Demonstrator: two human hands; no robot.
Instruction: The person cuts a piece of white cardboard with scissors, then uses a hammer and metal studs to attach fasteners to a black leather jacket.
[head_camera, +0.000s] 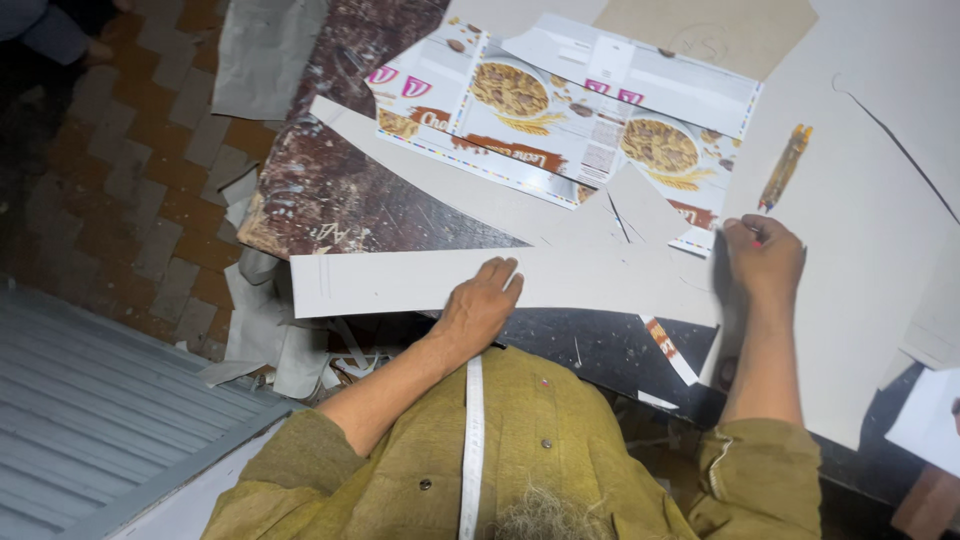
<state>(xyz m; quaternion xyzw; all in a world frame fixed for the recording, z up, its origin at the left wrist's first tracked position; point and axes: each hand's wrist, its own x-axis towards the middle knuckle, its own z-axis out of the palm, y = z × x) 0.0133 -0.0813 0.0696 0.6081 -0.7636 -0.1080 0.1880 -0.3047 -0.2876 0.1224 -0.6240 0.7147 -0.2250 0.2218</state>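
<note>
Head view: I see a long white card strip (400, 282) lying across the near edge of the table (330, 195), one end jutting past it over the brick floor (140, 190). My left hand (485, 300) lies flat on the strip, fingers spread, gripping nothing. My right hand (762, 258) is curled on the white sheet (850, 250); something red shows by its fingertips, but I cannot tell if it grips it. A flattened cereal box (560, 110) lies beyond, an orange pen (786, 166) just right of it. A tape measure (472, 440) hangs down my olive shirt.
</note>
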